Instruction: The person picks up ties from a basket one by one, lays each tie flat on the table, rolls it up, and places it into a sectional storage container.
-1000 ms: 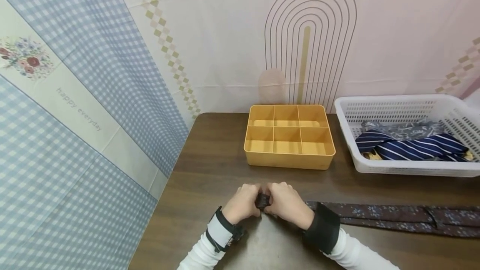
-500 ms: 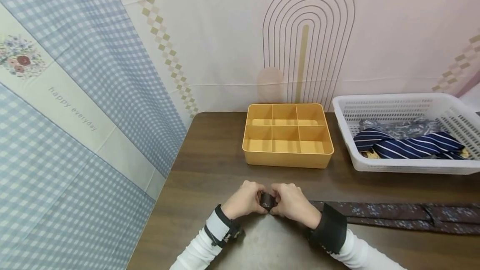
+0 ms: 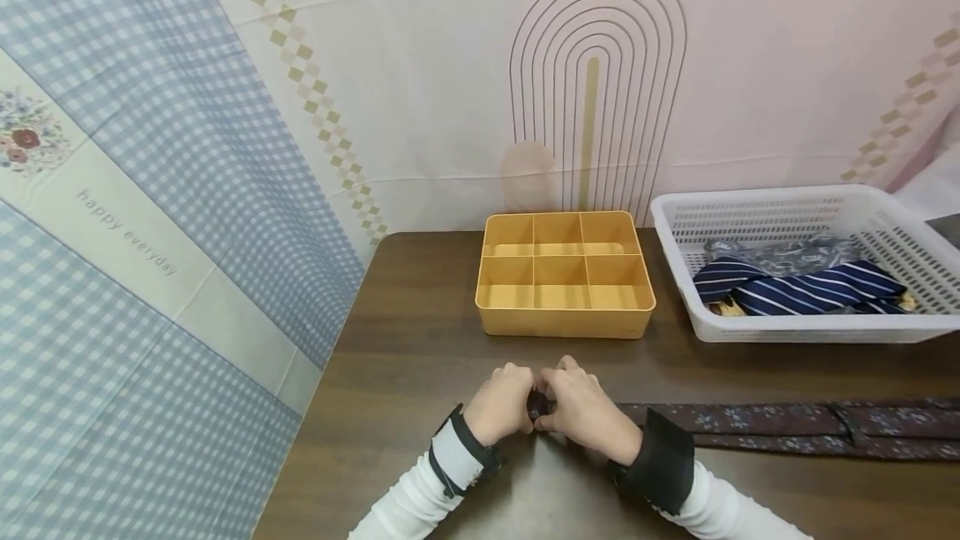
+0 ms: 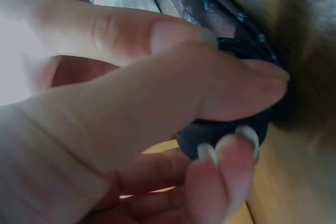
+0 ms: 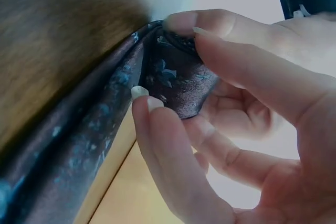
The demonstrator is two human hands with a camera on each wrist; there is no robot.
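Near the front edge of the dark wood-grain table (image 3: 420,332), both hands pressed close together around a small tight roll. Left hand (image 3: 501,402) curled on the rolled end of the tie (image 3: 537,403), thumb and fingertips pinching it; right hand (image 3: 581,407) clasped on the same roll from the other side, thumb on top and fingers beneath. Woven, dark maroon-brown cloth with tiny pale blue flowers, faintly glossy in the wrist views; wound into a squat cylinder between the fingers. Unrolled length (image 3: 787,427) lying flat as a long narrow band, running off rightward along the table. White sleeves, a black strap on the left wrist, a wide black cuff on the right.

Behind the hands, well apart, a rectangular yellow plastic organiser (image 3: 564,327) with rounded corners, split into six compartments. Just to its right, a white perforated plastic basket (image 3: 810,327) holding a navy tie with white stripes (image 3: 802,290) and a grey patterned one (image 3: 780,250). Along the back and left, printed cloth backdrops: pale pink with arch lines, blue gingham.
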